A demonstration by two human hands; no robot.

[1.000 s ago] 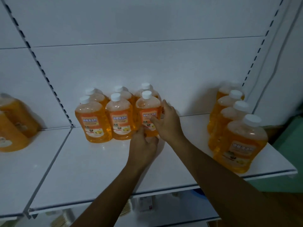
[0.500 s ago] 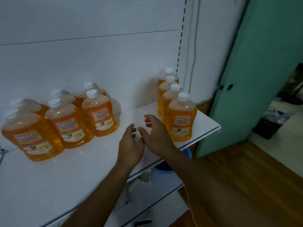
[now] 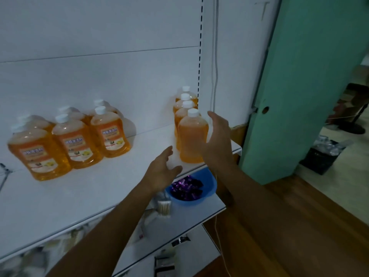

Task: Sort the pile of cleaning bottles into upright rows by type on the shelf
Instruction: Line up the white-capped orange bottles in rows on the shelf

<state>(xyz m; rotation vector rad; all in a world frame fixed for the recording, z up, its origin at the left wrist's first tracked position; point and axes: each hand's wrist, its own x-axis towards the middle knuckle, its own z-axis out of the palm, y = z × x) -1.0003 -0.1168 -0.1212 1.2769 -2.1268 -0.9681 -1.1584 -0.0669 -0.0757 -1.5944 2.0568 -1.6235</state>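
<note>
Several orange cleaning bottles with white caps stand upright on the white shelf [image 3: 79, 196]. One group [image 3: 75, 142] is at the left, labels facing me. A single-file row runs back along the shelf's right end, and its front bottle [image 3: 191, 136] shows no label. My right hand [image 3: 216, 136] is open just right of that front bottle, fingers spread beside it, whether touching I cannot tell. My left hand [image 3: 161, 170] is open low in front of the shelf edge, left of the same bottle and apart from it.
A blue bowl of purple wrapped items [image 3: 191, 188] and a small cup of sticks [image 3: 164, 208] sit on the lower shelf. A green door [image 3: 309, 86] stands right of the shelving, with wooden floor [image 3: 299, 216] below it.
My view has swung to the right. Both hands left the left group of bottles and moved to the front bottle of the right-hand row, which now shows no label.
</note>
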